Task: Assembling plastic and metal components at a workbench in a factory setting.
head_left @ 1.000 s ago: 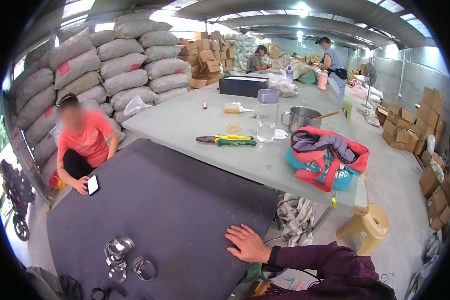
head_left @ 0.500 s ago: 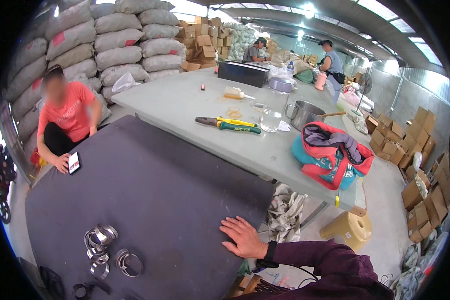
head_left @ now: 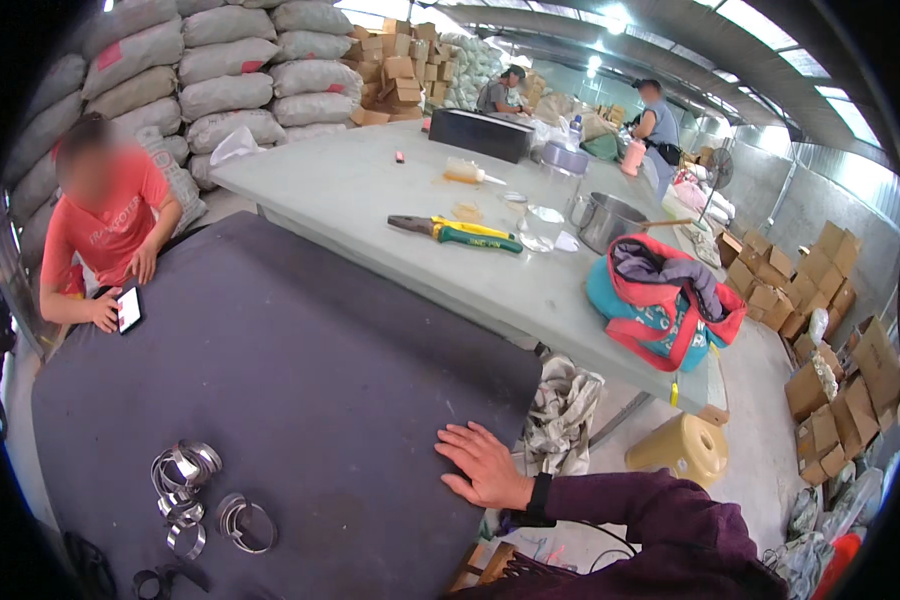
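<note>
My right hand [head_left: 485, 467] lies flat near the right edge of the dark-covered table [head_left: 300, 400], fingers spread, holding nothing. A dark band circles its wrist, below a purple sleeve. My left hand is out of sight. On the table's near left side sits a loose pile of shiny metal rings [head_left: 182, 478]. A few more metal rings [head_left: 246, 524] lie nested just right of the pile. Close to the lower edge there is a dark curled strip [head_left: 165, 580], partly cut off by the picture's rim.
Across the table a person in a red shirt [head_left: 110, 230] touches a phone [head_left: 129, 309]. The adjoining grey table [head_left: 370, 190] bears pliers [head_left: 455, 233], a clear jar [head_left: 548, 205], a metal pot [head_left: 607, 222] and a teal-red bag [head_left: 660, 300]. A yellow stool [head_left: 678, 450] stands on the floor.
The view has shifted slightly, so most things sit a little differently in it. The person in red has leaned toward the table and brought the other hand nearer the phone. My right hand stays flat.
</note>
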### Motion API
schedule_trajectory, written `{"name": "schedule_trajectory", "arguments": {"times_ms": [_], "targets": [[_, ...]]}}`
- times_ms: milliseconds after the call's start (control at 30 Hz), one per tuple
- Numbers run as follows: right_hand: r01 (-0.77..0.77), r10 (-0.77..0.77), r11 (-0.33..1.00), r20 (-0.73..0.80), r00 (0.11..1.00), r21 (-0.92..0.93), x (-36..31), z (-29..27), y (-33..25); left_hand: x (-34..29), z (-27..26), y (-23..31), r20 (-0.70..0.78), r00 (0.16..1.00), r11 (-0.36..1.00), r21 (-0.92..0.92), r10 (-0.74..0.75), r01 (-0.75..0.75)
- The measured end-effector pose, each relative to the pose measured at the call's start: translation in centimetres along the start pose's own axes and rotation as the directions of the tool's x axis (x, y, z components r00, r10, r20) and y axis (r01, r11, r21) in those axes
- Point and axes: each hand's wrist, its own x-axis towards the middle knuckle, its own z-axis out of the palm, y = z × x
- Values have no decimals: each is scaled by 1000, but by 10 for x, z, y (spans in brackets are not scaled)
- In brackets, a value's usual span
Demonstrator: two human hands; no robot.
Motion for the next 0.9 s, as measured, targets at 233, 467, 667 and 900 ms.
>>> {"name": "schedule_trajectory", "arguments": {"times_ms": [233,467,667,900], "targets": [[-4,5,1000,38,999,-30,0,-2,-1,-4,-2,-8,13,1000,998,56,25,-25],[-31,34,997,-56,998,69,-1,-1,-2,-1,7,-7,-159,982,995,10,100,-100],[-26,27,999,-21,999,33,-1,-1,0,-4,1,-7,-25,999,999,35,38,-37],[-33,33,999,-14,999,14,-1,-1,0,-4,3,-11,-22,998,996,61,60,-58]]}}
